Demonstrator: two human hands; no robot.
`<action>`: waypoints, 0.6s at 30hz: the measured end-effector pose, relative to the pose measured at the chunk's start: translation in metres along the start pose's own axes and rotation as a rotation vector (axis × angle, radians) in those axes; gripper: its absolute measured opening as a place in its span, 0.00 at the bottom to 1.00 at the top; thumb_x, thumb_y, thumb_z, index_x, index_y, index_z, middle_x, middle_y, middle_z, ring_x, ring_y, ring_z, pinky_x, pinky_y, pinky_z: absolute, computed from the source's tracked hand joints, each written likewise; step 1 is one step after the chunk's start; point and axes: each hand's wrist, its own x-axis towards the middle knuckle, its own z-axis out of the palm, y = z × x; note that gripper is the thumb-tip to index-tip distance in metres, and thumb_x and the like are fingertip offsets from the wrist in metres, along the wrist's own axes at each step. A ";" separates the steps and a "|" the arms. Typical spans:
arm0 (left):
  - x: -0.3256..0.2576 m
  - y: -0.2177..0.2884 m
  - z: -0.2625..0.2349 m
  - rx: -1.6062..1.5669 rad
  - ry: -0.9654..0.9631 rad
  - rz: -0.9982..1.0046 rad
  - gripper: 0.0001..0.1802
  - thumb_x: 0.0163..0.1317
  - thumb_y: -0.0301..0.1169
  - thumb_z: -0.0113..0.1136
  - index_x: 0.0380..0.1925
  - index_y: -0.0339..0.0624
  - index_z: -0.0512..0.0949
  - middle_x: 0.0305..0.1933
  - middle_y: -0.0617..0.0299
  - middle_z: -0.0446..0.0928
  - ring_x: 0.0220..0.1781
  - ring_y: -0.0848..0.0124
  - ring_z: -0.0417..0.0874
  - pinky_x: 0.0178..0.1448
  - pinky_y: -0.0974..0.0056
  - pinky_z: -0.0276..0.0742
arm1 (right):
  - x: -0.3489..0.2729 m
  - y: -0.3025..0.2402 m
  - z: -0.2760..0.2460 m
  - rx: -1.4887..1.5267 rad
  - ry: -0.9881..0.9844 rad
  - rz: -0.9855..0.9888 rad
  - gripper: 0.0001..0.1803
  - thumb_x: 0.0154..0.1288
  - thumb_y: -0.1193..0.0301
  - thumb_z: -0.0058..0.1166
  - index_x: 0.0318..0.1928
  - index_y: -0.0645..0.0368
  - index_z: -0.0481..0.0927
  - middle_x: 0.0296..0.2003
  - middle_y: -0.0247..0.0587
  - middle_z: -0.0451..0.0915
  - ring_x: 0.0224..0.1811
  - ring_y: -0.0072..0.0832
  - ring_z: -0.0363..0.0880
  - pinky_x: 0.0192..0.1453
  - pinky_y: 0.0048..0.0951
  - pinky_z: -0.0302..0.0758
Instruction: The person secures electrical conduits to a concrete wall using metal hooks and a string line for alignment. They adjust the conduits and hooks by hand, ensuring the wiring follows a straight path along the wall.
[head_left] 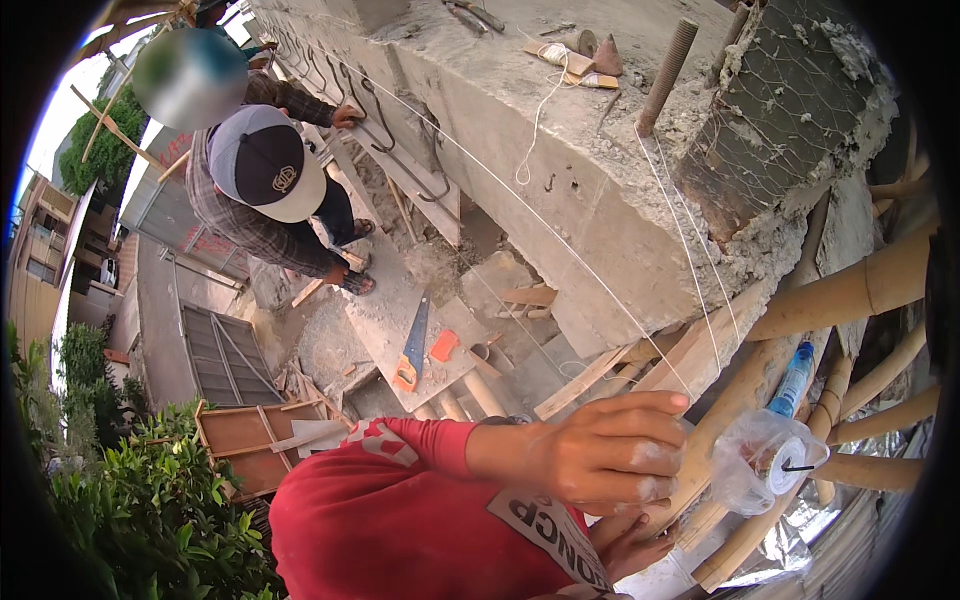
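Note:
My left hand (610, 455), dusted with pale powder, reaches across in front of my red shirt with its fingers bent together. A taut white string (560, 240) runs along the concrete beam (560, 200) and ends at its index fingertip, so it seems held there; the thumb side is hidden. Just below, partly covered, is what looks like my right hand (640, 548); its fingers do not show clearly. More white string hangs from the threaded steel rod (668, 78) on the beam toward the bamboo poles.
Beside my hands, a clear plastic bag with a white roll (785, 465) and a blue bottle (793, 378) rest among bamboo poles (850, 285). A handsaw (413, 345) lies on a board below. A co-worker in a cap (265, 165) stands at left; another person is beyond.

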 end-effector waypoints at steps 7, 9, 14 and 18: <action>0.006 0.009 -0.005 -0.001 -0.039 -0.084 0.12 0.63 0.34 0.72 0.32 0.35 0.84 0.42 0.54 0.80 0.51 0.51 0.84 0.73 0.36 0.76 | 0.002 0.012 0.003 -0.019 0.009 -0.100 0.42 0.78 0.43 0.54 0.71 0.70 0.68 0.65 0.67 0.72 0.68 0.63 0.71 0.72 0.61 0.68; 0.006 0.011 -0.007 0.012 -0.047 -0.100 0.17 0.64 0.40 0.74 0.33 0.36 0.84 0.42 0.55 0.80 0.51 0.51 0.83 0.73 0.36 0.75 | 0.002 0.011 0.002 -0.001 0.001 -0.103 0.41 0.78 0.45 0.55 0.72 0.70 0.68 0.66 0.66 0.72 0.69 0.62 0.70 0.72 0.61 0.67; 0.009 0.012 0.000 0.038 -0.059 -0.097 0.26 0.60 0.52 0.76 0.33 0.38 0.84 0.43 0.56 0.79 0.51 0.52 0.82 0.73 0.38 0.73 | -0.005 0.004 -0.002 -0.042 -0.005 -0.047 0.35 0.79 0.55 0.57 0.73 0.68 0.67 0.68 0.65 0.71 0.70 0.62 0.68 0.74 0.60 0.65; 0.007 0.014 -0.004 0.144 -0.056 -0.116 0.26 0.60 0.54 0.76 0.34 0.39 0.85 0.43 0.58 0.79 0.51 0.53 0.82 0.74 0.39 0.73 | 0.001 -0.001 -0.004 0.008 -0.034 -0.063 0.32 0.80 0.61 0.56 0.73 0.68 0.66 0.69 0.64 0.70 0.72 0.63 0.67 0.75 0.59 0.64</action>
